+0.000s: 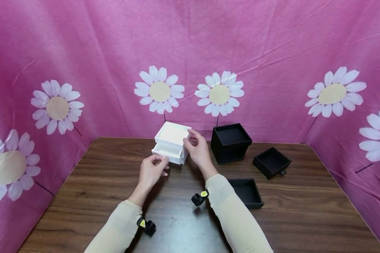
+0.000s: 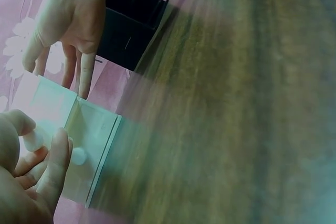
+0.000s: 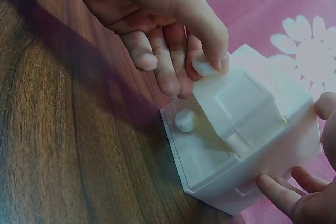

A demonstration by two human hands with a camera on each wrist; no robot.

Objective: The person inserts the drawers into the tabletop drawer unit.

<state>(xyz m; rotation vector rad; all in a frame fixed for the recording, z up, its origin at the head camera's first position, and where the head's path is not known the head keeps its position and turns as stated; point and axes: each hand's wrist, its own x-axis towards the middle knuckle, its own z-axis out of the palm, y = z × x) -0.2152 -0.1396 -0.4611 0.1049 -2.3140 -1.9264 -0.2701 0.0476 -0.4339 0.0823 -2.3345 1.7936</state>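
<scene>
On the table point(image 1: 92, 182) I've got, from afar, the white cabinet point(image 1: 173, 133), probably light, stiff, slick; my right hand point(image 1: 198, 149) touches its side, fingers spread. Upper drawer point(image 1: 168, 149) juts out, my left hand point(image 1: 152, 172) pinching its knob point(image 3: 201, 67), the best hold, I'd judge.

Black cabinet point(image 1: 230, 140) on wooden table point(image 1: 307, 196), black drawer point(image 1: 272, 162) at right of the cabinet, black tray point(image 1: 249, 193) in front of it, pink cloth point(image 1: 190, 42) with daisies point(image 1: 219, 94) behind it
</scene>
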